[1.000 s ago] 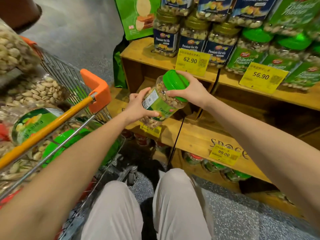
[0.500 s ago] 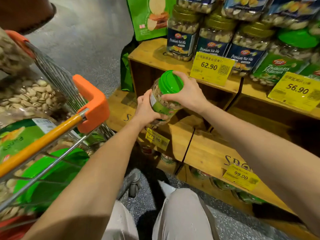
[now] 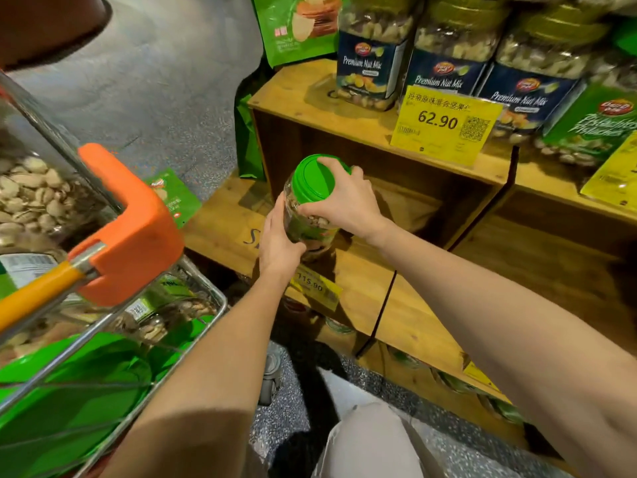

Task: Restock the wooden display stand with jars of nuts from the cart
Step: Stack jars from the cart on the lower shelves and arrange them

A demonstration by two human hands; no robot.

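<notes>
A clear jar of nuts with a green lid [image 3: 312, 179] stands nearly upright at the middle shelf of the wooden display stand [image 3: 365, 281]; whether its base touches the wood is hidden. My right hand [image 3: 344, 201] grips it around the lid and shoulder. My left hand [image 3: 277, 238] holds its lower side. The wire cart [image 3: 113, 326] with an orange handle corner is at the left, holding several more jars of nuts with green lids [image 3: 62, 370].
The top shelf carries Premium Nut Mix jars [image 3: 372, 63] and green pistachio jars [image 3: 593, 122], with a yellow 62.90 price tag [image 3: 444, 124]. A 115.90 tag [image 3: 315, 286] hangs below the held jar. More jars sit in the lowest tier. A green snack bag [image 3: 296, 25] leans behind.
The jar has gone from tilted in the air to nearly upright and lower, over the middle shelf. Both hands kept hold of it and my view moved closer to the stand.
</notes>
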